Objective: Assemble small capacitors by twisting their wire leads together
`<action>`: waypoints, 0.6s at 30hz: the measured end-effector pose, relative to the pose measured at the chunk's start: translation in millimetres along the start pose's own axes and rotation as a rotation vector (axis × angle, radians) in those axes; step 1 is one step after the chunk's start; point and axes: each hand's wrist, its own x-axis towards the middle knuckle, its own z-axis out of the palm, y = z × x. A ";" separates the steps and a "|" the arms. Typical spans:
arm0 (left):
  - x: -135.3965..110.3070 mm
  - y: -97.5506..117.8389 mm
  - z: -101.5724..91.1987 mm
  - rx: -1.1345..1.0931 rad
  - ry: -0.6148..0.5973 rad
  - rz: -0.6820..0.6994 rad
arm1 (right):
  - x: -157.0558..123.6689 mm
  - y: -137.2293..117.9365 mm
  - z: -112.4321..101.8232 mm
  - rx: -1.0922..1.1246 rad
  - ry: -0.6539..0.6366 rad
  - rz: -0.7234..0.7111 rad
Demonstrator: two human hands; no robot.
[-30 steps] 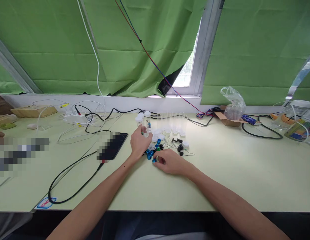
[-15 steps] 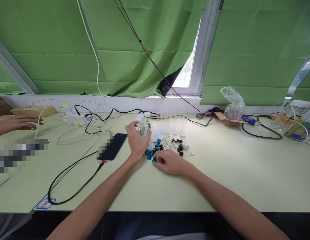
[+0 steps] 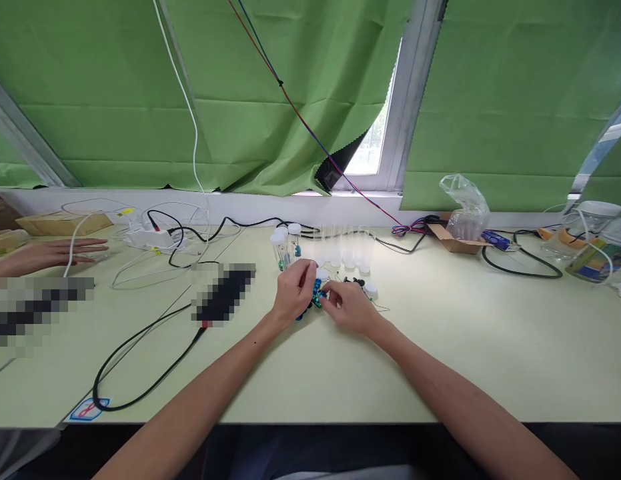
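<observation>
My two hands meet over a small heap of blue and black parts (image 3: pixel 315 293) on the pale green table (image 3: pixel 440 347). My left hand (image 3: pixel 291 293) is curled, its fingertips pinched together above the heap; what they hold is hidden. Fingers closed, my right hand (image 3: pixel 349 308) pinches a small blue part at the heap's right edge. Two capped vials (image 3: pixel 286 248) with coloured bits inside stand just behind my left hand. A row of empty clear vials (image 3: pixel 347 245) and loose white caps (image 3: pixel 371 288) lies behind my right hand.
A dark phone (image 3: pixel 224 301) with a black cable (image 3: pixel 140 353) lies left of my hands. Another person's hand (image 3: pixel 60 252) rests flat at the far left. White cables and a power strip (image 3: pixel 150 237) sit at the back left, a cardboard box with a plastic bag (image 3: pixel 463 220) at the back right.
My left hand let go of the capped vial and came down to the heap. My right hand moved up and left with the blue part to meet it. The other person's hand reached further in.
</observation>
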 end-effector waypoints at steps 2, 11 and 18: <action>-1.4 -0.4 0.8 -0.027 -0.054 -0.010 | 4.0 8.9 -3.7 0.028 0.153 0.057; -10.4 -1.8 6.6 -0.023 -0.385 -0.019 | 8.4 15.8 -10.2 0.066 0.347 0.146; -9.4 -4.4 7.9 -0.010 -0.388 -0.015 | 7.1 10.1 -9.0 0.066 0.276 0.127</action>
